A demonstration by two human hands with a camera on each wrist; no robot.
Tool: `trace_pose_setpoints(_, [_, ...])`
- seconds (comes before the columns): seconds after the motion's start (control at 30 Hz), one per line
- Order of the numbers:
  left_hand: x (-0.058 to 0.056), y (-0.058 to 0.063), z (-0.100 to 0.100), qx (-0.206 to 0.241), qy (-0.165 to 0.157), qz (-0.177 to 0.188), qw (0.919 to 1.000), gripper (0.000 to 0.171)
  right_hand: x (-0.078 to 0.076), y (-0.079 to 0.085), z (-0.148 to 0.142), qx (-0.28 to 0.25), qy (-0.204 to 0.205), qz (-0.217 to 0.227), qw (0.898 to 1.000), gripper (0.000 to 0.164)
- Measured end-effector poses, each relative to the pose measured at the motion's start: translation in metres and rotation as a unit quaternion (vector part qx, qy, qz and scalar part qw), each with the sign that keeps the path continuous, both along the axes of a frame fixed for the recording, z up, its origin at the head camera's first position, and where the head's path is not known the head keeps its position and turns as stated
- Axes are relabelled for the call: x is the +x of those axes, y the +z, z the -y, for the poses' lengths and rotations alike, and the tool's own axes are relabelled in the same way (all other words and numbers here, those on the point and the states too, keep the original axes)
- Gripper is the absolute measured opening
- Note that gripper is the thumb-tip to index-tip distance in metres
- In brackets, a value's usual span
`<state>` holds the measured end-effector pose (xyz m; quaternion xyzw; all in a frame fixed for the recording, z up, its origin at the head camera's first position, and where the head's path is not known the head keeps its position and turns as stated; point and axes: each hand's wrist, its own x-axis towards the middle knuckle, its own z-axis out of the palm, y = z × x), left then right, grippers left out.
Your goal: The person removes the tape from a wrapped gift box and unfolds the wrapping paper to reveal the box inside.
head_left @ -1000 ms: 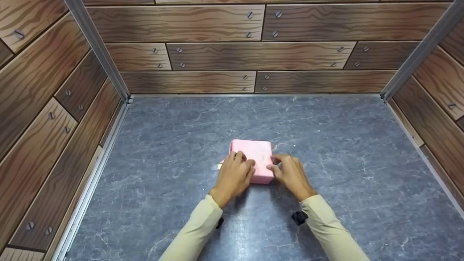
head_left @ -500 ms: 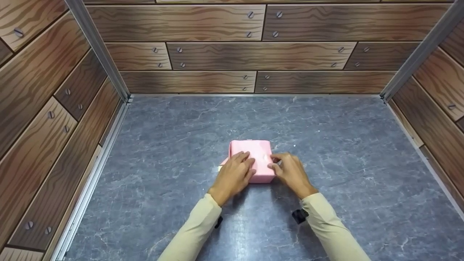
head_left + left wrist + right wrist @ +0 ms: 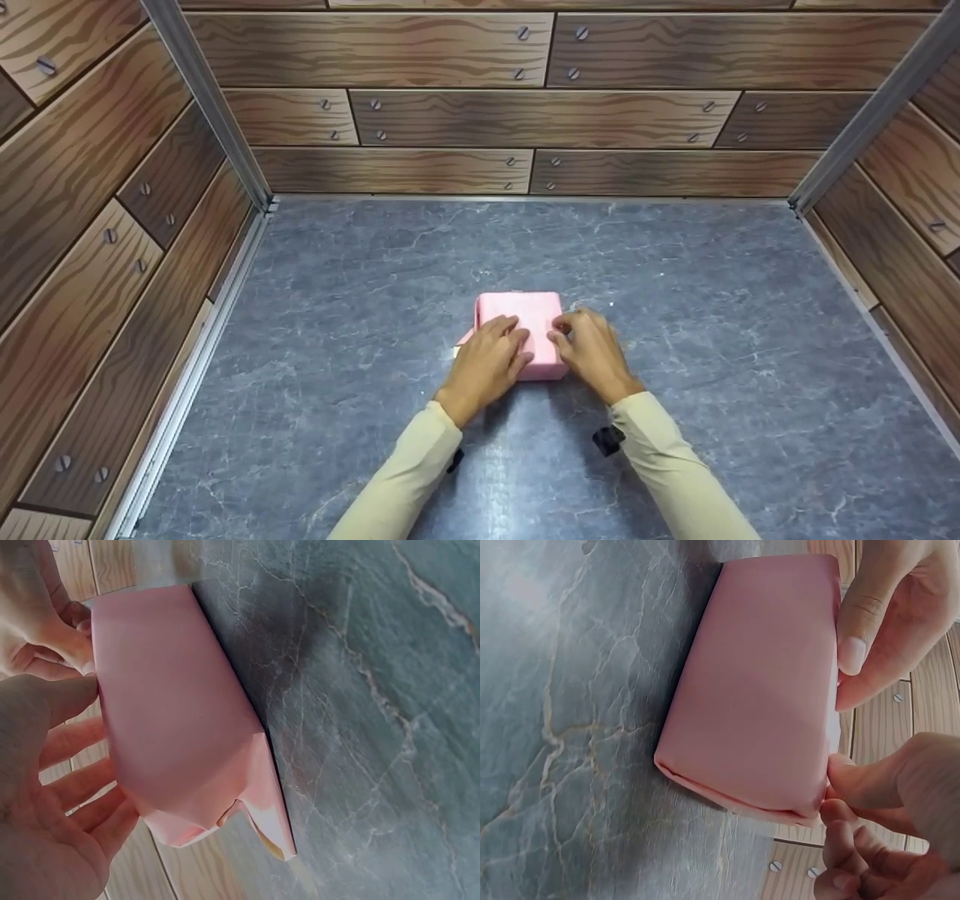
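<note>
Pink paper-wrapped rectangular box [image 3: 521,304] looks light, wrap likely creases; take sides gently! Left hand [image 3: 484,361] spread loosely on top, right hand [image 3: 595,349] curled, pinching right edge.

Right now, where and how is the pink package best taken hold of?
Probably by its near side and the side opposite, coming from above: the package lies flat on the table and the near side is broad and smooth. I'd avoid the left end, where a loose flap sticks out.
</note>
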<state>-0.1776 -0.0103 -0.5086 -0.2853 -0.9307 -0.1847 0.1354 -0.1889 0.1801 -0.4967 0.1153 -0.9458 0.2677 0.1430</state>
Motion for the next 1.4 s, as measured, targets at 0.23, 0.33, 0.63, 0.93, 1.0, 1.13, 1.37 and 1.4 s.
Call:
trace_pose_setpoints(0.23, [0.001,0.003,0.0,-0.001,0.006,0.023,0.9997,0.033,-0.002,-0.003,0.008,-0.002,-0.029,-0.022,0.999,0.019])
trace_pose_setpoints(0.33, [0.001,0.003,0.0,0.001,0.008,0.032,0.9994,0.033,-0.004,-0.004,0.009,0.004,-0.039,-0.029,0.999,0.015])
trace_pose_setpoints(0.63, [0.002,0.003,0.0,-0.006,0.013,0.033,0.9993,0.033,-0.006,-0.006,0.008,0.013,-0.041,-0.036,0.998,0.011])
trace_pose_setpoints(0.93, [0.003,0.005,-0.001,-0.001,0.012,0.041,0.9991,0.033,-0.006,-0.008,0.0,0.003,-0.05,-0.045,0.998,0.01])
trace_pose_setpoints(1.0, [0.003,0.004,-0.001,-0.001,0.01,0.036,0.9993,0.032,-0.005,-0.009,-0.003,-0.004,-0.053,-0.044,0.998,0.009])
trace_pose_setpoints(1.13, [0.003,0.005,-0.001,-0.002,0.005,0.024,0.9997,0.031,-0.004,-0.01,-0.009,-0.013,-0.064,-0.033,0.997,0.009])
trace_pose_setpoints(1.37, [0.003,0.005,-0.001,-0.002,0.004,0.034,0.9994,0.031,-0.002,-0.01,-0.019,-0.019,-0.083,-0.028,0.996,0.011])
trace_pose_setpoints(1.4, [0.003,0.005,0.0,-0.001,0.005,0.034,0.9994,0.031,-0.001,-0.01,-0.02,-0.019,-0.083,-0.03,0.996,0.011])
